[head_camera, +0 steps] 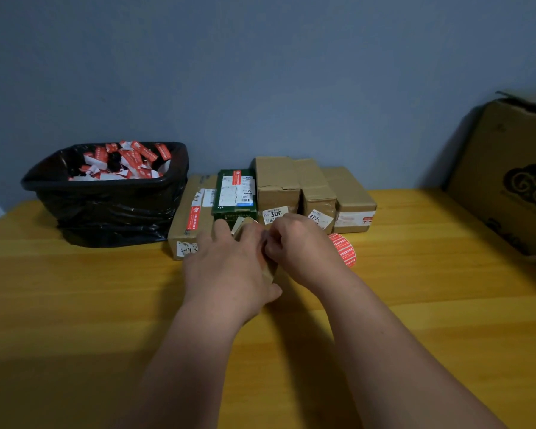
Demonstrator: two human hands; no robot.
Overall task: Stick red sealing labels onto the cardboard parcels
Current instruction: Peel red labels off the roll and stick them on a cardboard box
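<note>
A small cardboard parcel (pixel 270 270) stands on the wooden table (pixel 106 305), mostly hidden by my hands. My left hand (pixel 229 264) grips it from the left side, thumb underneath near the front. My right hand (pixel 294 243) has its fingers curled at the parcel's top edge, pinching something I cannot make out. A roll of red sealing labels (pixel 344 250) lies just right of my right hand. Behind, a row of parcels lines the wall: a flat brown parcel (pixel 192 212) with a red label, a green box (pixel 235 193), and three brown boxes (pixel 276 184).
A black bin (pixel 106 209) lined with a plastic bag sits at the back left, full of red and white label scraps. A large cardboard box (pixel 508 181) with a cloud print leans at the right edge. A blue wall closes the back.
</note>
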